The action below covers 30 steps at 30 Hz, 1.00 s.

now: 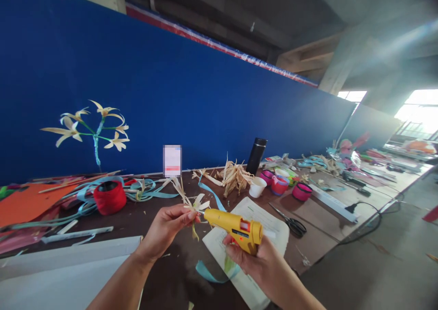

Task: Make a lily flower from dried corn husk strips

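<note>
In the head view, my right hand (pixel 251 260) is wrapped around the grip of a yellow hot glue gun (pixel 226 223); a small orange light shows on its side. Its metal nozzle points left, right beside a pale husk flower (pixel 197 204). My left hand (pixel 173 223) pinches that flower near its base, thumb against fingers. Whether the nozzle touches the flower I cannot tell. Behind and to the left, a finished-looking spray of cream flowers (pixel 97 134) on a blue-wrapped stem stands upright before the blue partition.
Beyond my hands lie dried husks (pixel 236 178), a white cup (pixel 257 187), a black flask (pixel 256 156) and a red roll (pixel 109 197). Scissors (pixel 294 225) rest by printed paper (pixel 280 228). A power strip (pixel 333 204) with a black cable lies farther right. A white box (pixel 68 273) is at front left.
</note>
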### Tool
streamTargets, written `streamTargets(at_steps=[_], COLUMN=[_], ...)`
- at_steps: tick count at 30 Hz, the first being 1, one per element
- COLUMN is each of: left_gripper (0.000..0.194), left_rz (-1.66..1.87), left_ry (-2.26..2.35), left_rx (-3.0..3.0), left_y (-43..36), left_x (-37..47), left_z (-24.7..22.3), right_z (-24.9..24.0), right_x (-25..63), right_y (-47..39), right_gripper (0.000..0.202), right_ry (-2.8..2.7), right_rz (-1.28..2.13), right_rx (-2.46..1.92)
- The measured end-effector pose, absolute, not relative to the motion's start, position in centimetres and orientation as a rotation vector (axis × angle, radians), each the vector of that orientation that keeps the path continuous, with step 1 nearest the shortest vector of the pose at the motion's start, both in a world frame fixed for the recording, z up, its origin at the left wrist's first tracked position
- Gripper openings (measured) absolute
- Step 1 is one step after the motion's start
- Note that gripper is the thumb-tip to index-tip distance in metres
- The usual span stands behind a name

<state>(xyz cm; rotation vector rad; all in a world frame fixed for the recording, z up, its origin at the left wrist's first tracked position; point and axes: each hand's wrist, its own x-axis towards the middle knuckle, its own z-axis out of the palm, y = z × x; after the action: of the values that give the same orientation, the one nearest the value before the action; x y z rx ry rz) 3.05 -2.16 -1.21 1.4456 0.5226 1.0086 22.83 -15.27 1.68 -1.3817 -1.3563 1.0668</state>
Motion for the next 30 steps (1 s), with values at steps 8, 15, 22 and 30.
streamTargets(at_steps=[8, 15, 22, 30], left_gripper=[0.019, 0.018, 0.02, 0.022], left_rz=[0.999, 0.983, 0.99, 0.99], left_ry=[0.541, 0.544, 0.553, 0.567], left_rx=[1.434, 1.408, 1.411, 1.458], left_y=[-2.18, -2.16, -2.31, -2.41], left_x=[3.21, 3.23, 3.25, 3.22], left_z=[-1.02, -1.06, -0.79, -0.57], right_z=[2.19, 2.18, 2.04, 2.56], right_x=[22.5, 22.58, 22.64, 22.48], right_y=[-15.39, -15.57, -15.72, -15.59], right_gripper=[0.028, 0.028, 0.027, 0.027], right_ry=[-1.431, -1.456, -1.484, -1.503], right_rz=[0.987, 0.959, 0.938, 0.919], right_rx=[-1.371, -1.408, -1.421, -1.438])
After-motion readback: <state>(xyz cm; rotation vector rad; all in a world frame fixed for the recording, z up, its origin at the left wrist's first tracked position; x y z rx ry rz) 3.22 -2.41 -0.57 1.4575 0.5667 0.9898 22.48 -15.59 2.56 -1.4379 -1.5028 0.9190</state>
